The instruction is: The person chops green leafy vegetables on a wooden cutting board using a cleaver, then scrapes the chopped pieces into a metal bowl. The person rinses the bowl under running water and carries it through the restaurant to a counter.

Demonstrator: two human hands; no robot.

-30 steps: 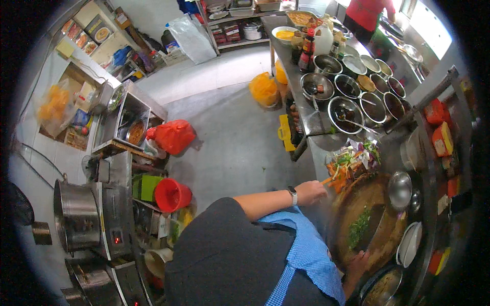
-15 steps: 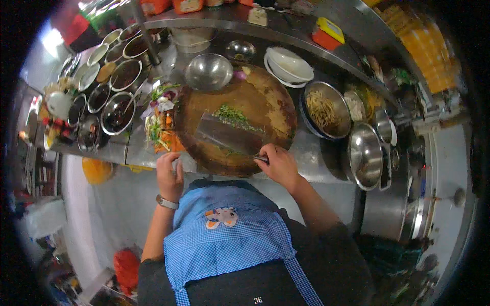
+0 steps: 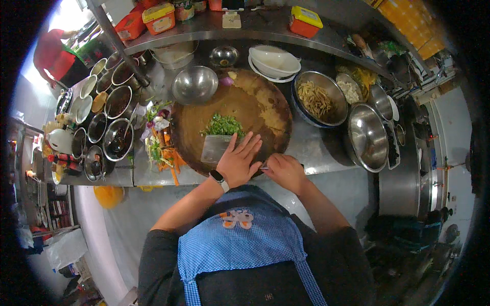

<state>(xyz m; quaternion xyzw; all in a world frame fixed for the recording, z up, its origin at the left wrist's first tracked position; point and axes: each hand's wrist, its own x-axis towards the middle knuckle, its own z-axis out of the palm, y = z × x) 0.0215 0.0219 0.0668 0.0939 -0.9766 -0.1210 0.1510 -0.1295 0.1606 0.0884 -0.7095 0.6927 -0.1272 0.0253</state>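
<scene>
Steel counter (image 3: 322, 153), grey floor (image 3: 143, 210) below; wooden block (image 3: 247, 99) lies under the cleaver (image 3: 212, 148)

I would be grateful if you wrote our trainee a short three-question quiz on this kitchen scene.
1. What does the right grip hold? A) a long wooden spoon; B) a broad steel cleaver; C) a white oval bowl.

2. True or false: the left grip is spread over the cleaver's blade.

3. On which side of the round brown wooden chopping board, as the person sees it, is the round steel bowl of brownish strips?

Key: 1. B. 2. True. 3. The right side.
</scene>
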